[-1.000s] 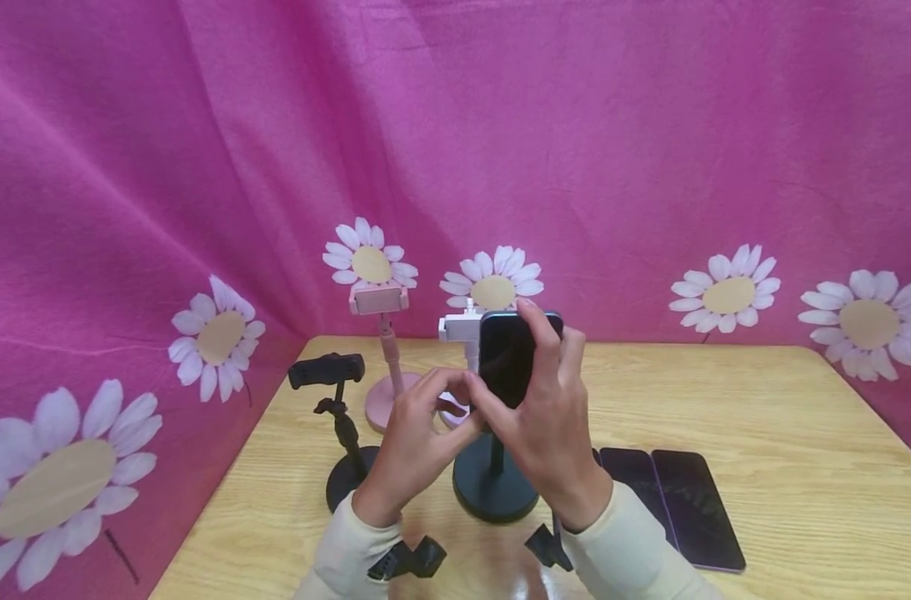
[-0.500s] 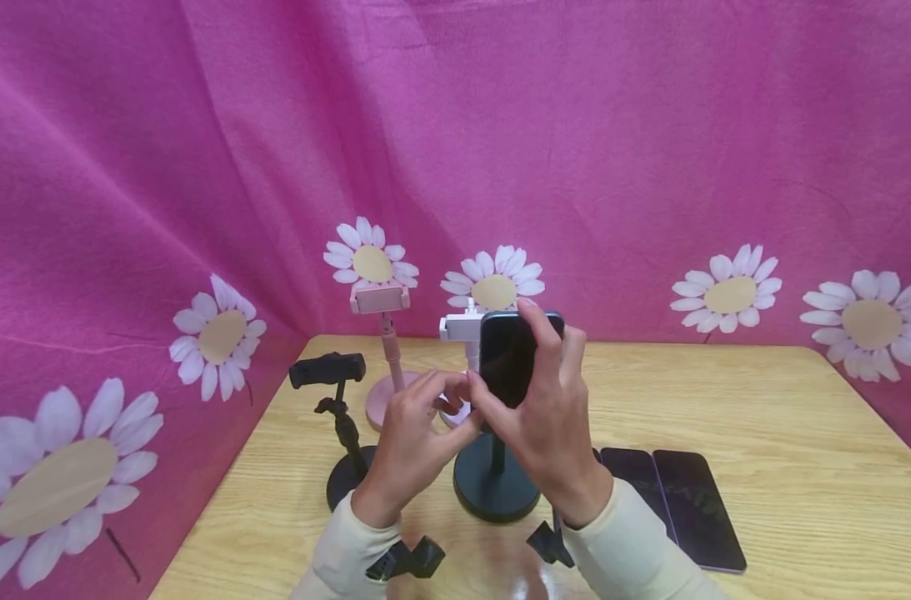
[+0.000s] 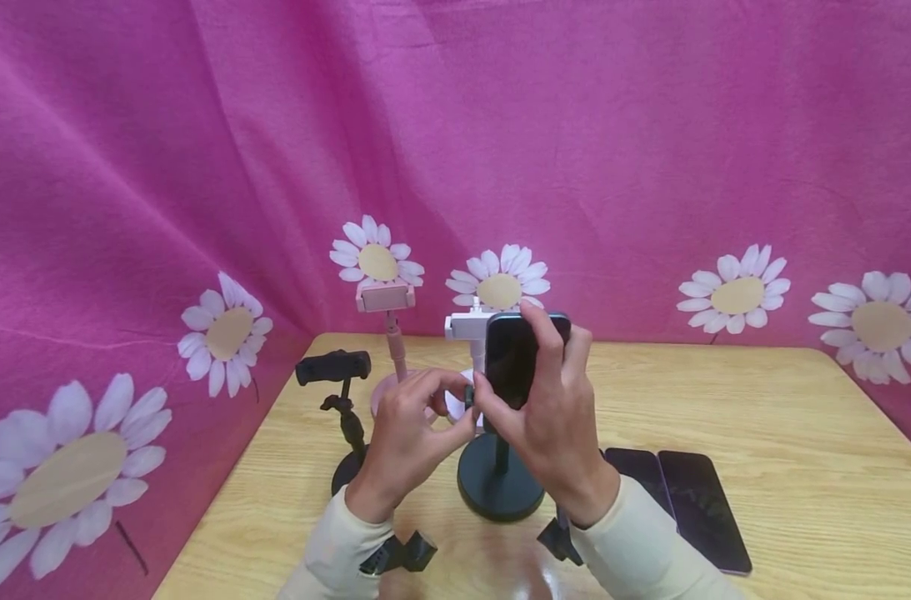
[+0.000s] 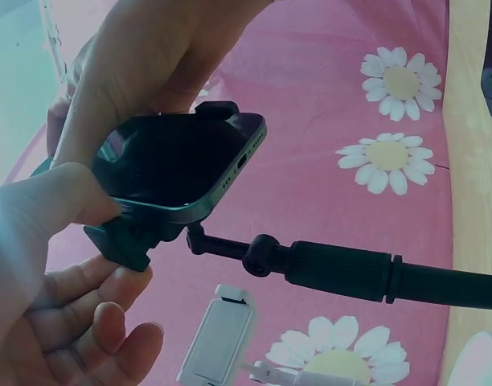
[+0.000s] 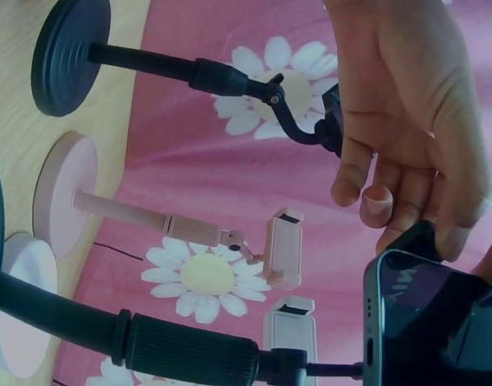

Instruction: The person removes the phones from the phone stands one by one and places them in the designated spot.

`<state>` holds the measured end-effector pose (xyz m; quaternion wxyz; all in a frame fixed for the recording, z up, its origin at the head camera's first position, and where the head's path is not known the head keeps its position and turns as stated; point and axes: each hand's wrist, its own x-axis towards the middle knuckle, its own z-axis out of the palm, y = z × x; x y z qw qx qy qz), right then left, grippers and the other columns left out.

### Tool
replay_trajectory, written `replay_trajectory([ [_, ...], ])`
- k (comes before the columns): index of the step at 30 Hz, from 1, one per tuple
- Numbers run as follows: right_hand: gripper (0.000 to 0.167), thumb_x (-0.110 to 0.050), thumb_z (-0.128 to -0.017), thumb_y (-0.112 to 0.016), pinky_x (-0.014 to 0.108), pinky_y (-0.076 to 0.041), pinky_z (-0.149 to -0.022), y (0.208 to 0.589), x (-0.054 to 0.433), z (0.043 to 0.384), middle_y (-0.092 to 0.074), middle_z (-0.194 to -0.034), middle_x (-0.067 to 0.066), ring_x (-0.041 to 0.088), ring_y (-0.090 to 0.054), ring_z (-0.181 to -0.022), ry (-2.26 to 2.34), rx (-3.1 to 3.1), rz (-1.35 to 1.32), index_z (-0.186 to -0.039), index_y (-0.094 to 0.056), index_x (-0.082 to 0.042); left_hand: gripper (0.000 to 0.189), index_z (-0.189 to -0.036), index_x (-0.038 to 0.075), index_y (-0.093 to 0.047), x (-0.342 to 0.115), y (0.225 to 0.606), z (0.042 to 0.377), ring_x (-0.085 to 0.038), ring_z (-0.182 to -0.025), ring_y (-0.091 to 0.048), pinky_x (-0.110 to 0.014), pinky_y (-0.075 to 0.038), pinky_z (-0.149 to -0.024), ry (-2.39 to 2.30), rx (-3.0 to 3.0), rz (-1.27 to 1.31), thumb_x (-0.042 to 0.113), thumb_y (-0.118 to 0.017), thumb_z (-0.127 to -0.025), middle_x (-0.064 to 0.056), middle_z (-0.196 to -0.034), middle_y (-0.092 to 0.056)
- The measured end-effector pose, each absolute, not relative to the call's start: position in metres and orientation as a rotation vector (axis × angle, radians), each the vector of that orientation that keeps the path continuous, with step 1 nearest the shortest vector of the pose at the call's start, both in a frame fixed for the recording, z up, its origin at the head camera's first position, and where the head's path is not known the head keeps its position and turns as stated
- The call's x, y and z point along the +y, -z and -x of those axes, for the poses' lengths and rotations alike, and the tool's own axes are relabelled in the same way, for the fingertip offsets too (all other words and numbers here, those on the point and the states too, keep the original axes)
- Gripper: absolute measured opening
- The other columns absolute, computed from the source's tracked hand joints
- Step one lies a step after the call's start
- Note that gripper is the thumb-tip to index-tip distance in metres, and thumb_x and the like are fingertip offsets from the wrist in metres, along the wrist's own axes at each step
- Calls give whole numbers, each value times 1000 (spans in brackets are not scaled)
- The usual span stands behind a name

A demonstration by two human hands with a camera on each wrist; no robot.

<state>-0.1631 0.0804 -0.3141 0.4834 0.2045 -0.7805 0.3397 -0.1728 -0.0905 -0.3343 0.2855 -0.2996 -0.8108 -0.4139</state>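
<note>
A smartphone (image 3: 509, 358) with a dark screen stands upright in the head view, at the head of a dark green phone stand (image 3: 493, 492). My right hand (image 3: 558, 425) grips it, fingers over the top and far edge, thumb at the near left edge. Thumb and fingers of my left hand (image 3: 413, 433) pinch the end of the stand's clamp (image 4: 125, 244) at the phone's left side. In the left wrist view the phone lies against the clamp, a second clamp end (image 4: 217, 109) showing over its far edge. The stand's neck (image 4: 338, 272) runs off to the right.
Left of the hands stands a black phone stand (image 3: 333, 367). Behind are a pink stand (image 3: 386, 297) and a white stand (image 3: 466, 325), partly hidden. Dark phones (image 3: 703, 508) lie side by side on the wooden table (image 3: 785, 417) at right. A pink flowered cloth (image 3: 613, 167) hangs behind.
My left fingertips have drawn slightly left from my right thumb, and a bit of the dark clamp now shows between them. The phone stays in place; the head view has shifted a little.
</note>
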Motion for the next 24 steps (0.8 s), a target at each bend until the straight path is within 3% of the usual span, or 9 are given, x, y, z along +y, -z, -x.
replay_trajectory([
  [7, 85, -22, -73, -79, 40, -57, -64, 308, 87, 154, -45, -115, 21, 25, -53, -94, -873, -1921, -572, -145, -34, -12, 30, -100, 10, -70, -91, 336, 172, -8, -67, -51, -32, -44, -69, 1114, -2162, 782, 13, -84, -74, 5, -84, -67],
  [14, 88, -26, -76, -78, 28, -54, -58, 296, 99, 136, -44, -117, 17, 14, -53, -80, -933, -2047, -652, -149, -31, -15, 30, -101, 9, -70, -89, 333, 169, -8, -66, -50, -23, -47, -61, 1098, -2180, 754, 15, -83, -74, 4, -84, -65],
  [24, 91, -22, -73, -81, 35, -54, -59, 292, 97, 136, -47, -123, 20, 23, -57, -76, -928, -2040, -626, -150, -32, -16, 30, -102, 7, -71, -79, 333, 164, -8, -66, -51, -22, -49, -59, 1069, -2167, 736, 16, -83, -76, 3, -87, -67],
])
